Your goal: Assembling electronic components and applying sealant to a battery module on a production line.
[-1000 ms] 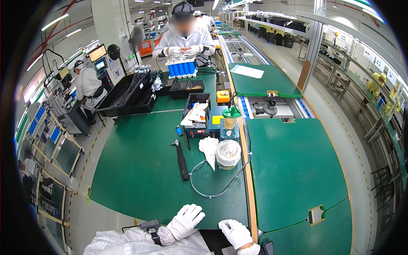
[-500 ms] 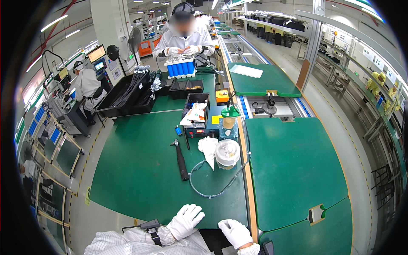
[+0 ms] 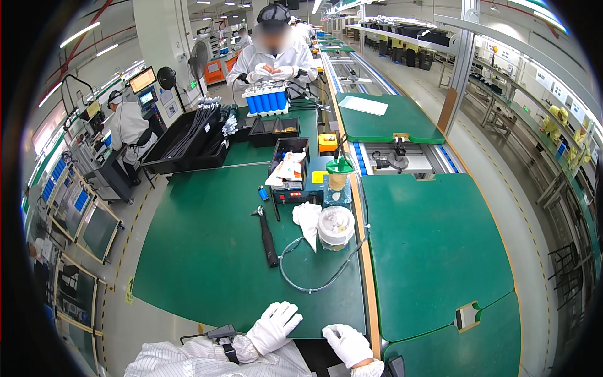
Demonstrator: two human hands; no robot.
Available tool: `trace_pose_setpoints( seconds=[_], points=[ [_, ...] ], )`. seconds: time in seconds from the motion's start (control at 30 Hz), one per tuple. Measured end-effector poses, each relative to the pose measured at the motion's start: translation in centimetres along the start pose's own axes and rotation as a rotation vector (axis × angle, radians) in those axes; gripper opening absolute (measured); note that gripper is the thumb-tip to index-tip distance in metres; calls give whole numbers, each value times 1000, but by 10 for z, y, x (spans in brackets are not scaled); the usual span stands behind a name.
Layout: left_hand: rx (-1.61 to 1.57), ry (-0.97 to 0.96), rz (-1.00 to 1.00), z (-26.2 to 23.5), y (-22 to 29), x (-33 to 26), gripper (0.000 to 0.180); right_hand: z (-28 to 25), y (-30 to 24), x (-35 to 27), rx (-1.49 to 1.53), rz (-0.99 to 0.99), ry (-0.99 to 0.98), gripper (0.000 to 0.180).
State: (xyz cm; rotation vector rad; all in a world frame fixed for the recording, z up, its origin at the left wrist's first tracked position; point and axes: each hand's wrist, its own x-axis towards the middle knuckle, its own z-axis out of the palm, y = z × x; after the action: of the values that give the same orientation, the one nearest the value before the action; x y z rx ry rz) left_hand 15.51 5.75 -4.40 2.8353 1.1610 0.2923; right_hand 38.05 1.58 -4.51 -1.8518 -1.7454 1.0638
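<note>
My left hand (image 3: 274, 328), in a white glove, lies at the near edge of the green work table (image 3: 195, 251); its fingers are stretched out and it holds nothing. Close by on the right, my right hand (image 3: 347, 344), also gloved, rests at the same edge with its fingers curled together and no object showing in them. Beyond my hands lies a black-handled ratchet wrench (image 3: 268, 242). A loop of clear tubing (image 3: 308, 290) curves over the table to the right of it. A round white tub (image 3: 336, 227) and a crumpled white cloth (image 3: 307, 220) stand farther back.
A blue cylindrical cell (image 3: 263, 193) lies near a black bin (image 3: 290, 151) with white packets. A green-topped bottle (image 3: 339, 173) stands beside it. Across the table, a co-worker (image 3: 273, 63) is behind a blue battery pack (image 3: 267, 102). A conveyor with green boards (image 3: 440, 251) runs along the right.
My two hands have stayed in place. Across the table, the co-worker's head and gloved hands have shifted slightly.
</note>
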Motion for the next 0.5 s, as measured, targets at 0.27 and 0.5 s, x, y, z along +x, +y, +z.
trace_pose_setpoints(
  seconds=[0.27, 0.5],
  points=[
    [-3, -8, -6, 5, -2, -2, 63, 1, -1, 0, 4, 6, 9, 33],
    [7, -15, -5, 1, -1, -1, 64, -1, -2, 1, 6, 8, 1, 32]
  ],
)
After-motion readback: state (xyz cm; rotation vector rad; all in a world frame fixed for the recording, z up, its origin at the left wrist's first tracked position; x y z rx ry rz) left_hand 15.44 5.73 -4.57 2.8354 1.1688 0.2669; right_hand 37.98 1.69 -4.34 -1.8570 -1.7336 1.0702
